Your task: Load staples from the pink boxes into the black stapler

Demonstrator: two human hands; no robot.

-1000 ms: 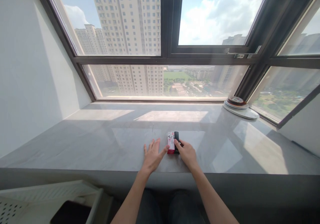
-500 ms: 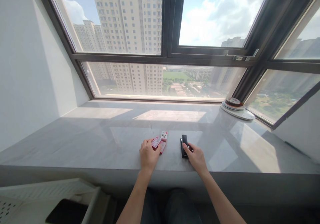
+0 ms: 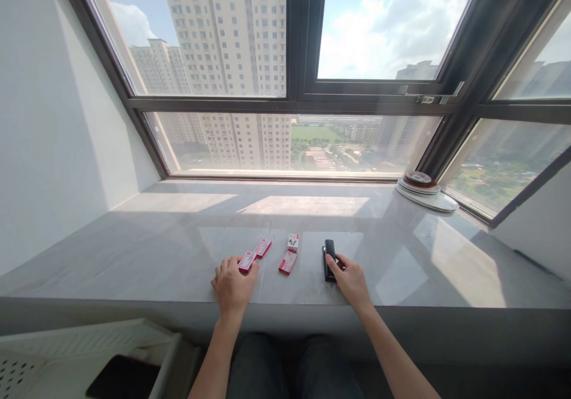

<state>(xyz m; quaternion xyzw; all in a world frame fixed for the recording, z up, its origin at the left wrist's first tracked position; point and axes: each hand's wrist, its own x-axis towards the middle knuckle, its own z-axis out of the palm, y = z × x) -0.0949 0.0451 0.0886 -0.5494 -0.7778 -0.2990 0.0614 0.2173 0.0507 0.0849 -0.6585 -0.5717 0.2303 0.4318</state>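
My left hand (image 3: 232,281) rests low over the sill with its thumb and fingers closed around a small red-and-white box (image 3: 247,261). A second similar box (image 3: 263,248) lies at that box's far right corner, seeming to touch it. Farther right, a white-topped box with a dark picture (image 3: 293,242) sits just beyond another red-and-white box (image 3: 288,263). My right hand (image 3: 351,279) grips a black stapler (image 3: 329,259) from its right side, thumb on top. The stapler stays on the sill, pointing away from me. Some right fingers are hidden behind the hand.
The grey marble-patterned windowsill (image 3: 147,256) ends at a front edge near my knees. A stack of plates or round mats (image 3: 426,192) lies in the right corner by the window frame (image 3: 294,105). Below left stands a white plastic basket (image 3: 134,330) with a dark object (image 3: 122,377) inside.
My left hand has moved left, away from the picture box and its neighbour, with a red-and-white box. A second box now shows beside the held one. My right hand keeps its place on the stapler.
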